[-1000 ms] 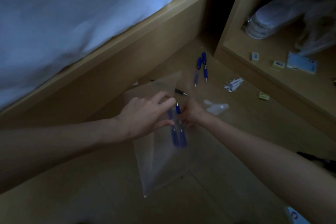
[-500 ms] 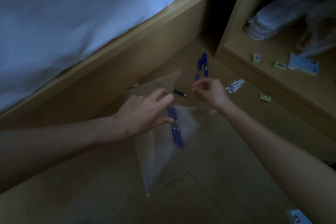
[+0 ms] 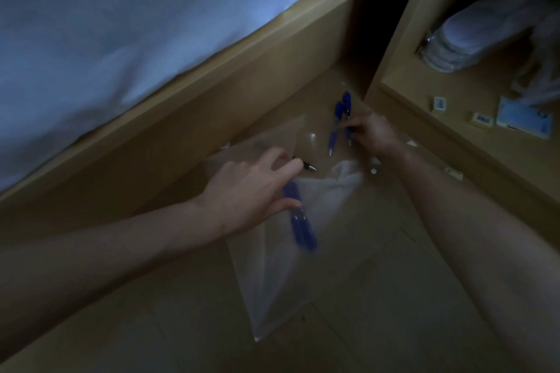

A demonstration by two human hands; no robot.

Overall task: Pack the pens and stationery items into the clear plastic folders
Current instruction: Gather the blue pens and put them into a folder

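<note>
Your left hand pinches clear folder mouth, blue pens inside. Beyond folder, your right hand grips loose blue pen; second loose pen beside. Black pen under left fingertips.

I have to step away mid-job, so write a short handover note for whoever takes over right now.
Left hand: holds the clear plastic folder open at its mouth, on the floor.
Right hand: at the two loose blue pens by the cabinet, fingers curled on one of them; blur hides the exact grip.
Done: blue pens in the folder.
Left: the two loose blue pens, the black pen beside the left fingertips, and the small yellow item on the floor.
</note>
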